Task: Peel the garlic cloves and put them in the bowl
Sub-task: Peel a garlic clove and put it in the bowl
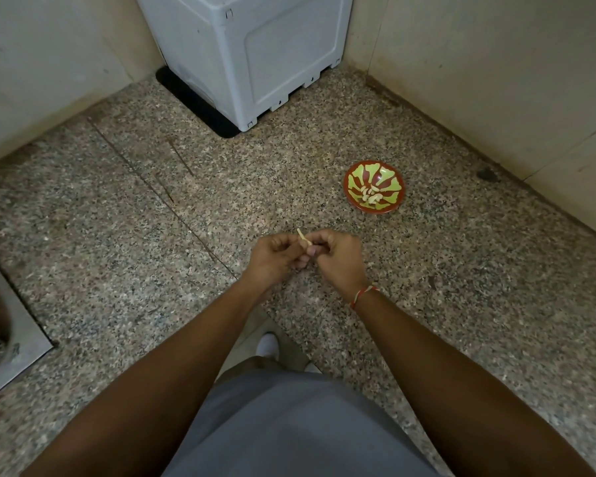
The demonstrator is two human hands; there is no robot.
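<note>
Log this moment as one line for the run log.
step: peeling | hands: left and right pinch clove | bowl: peeled cloves inside

Pale garlic clove (304, 237) pinched between both hands; peeled cloves (371, 195) inside red-green bowl (393, 180).

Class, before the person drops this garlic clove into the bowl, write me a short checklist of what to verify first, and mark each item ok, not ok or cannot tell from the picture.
1. Clove held securely: the left hand and right hand both pinch the garlic clove. Ok.
2. Clove fully peeled: a pale strip sticks up between the fingers, but the rest is hidden. Cannot tell.
3. Bowl upright on the granite counter. Ok.
4. Room in the bowl: only a few peeled cloves lie at its bottom. Ok.
5. Path to the bowl: bare counter between hands and bowl. Ok.
6. Hands over the bowl: they are apart from it, nearer the person. Not ok.
</note>
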